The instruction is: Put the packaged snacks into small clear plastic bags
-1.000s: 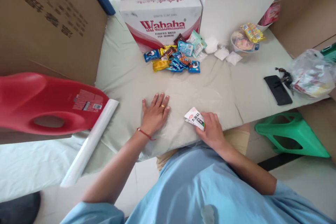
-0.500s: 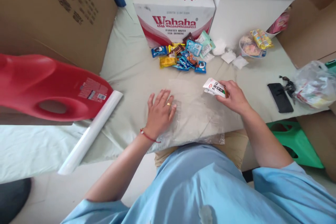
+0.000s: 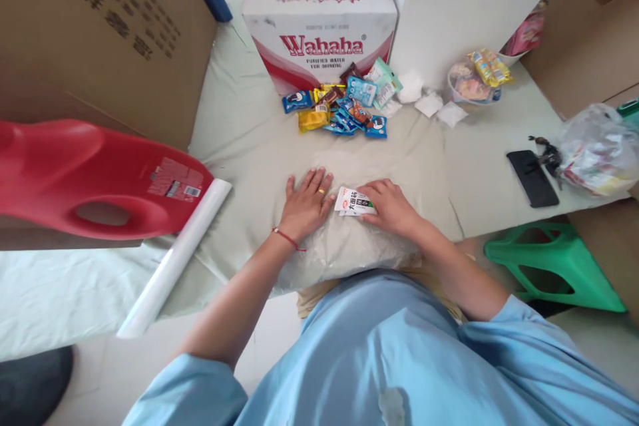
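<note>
My left hand (image 3: pixel 307 205) lies flat with fingers spread on a sheet of clear plastic film (image 3: pixel 349 246) at the table's front edge. Close to its fingertips, a white snack packet (image 3: pixel 353 201) with dark printing is gripped in my right hand (image 3: pixel 390 205), thumb on the near side and fingers over the far side. The packet is low over the film; whether it touches is hard to tell. Beyond both hands, a pile of small wrapped snacks (image 3: pixel 344 112) in blue, yellow and brown lies against a white and red water carton (image 3: pixel 319 36).
A red jug (image 3: pixel 120 153) and a white roll (image 3: pixel 174 259) lie at the left, before a brown carton (image 3: pixel 124 26). Toward the right are a snack tub (image 3: pixel 474 86), white packets (image 3: pixel 429 104), a phone (image 3: pixel 532 178), a plastic bag (image 3: pixel 596 153) and a green stool (image 3: pixel 559 266) below.
My right hand has moved left with the white snack packet, bringing it over the film beside my left hand. My left hand stays flat in about the same place.
</note>
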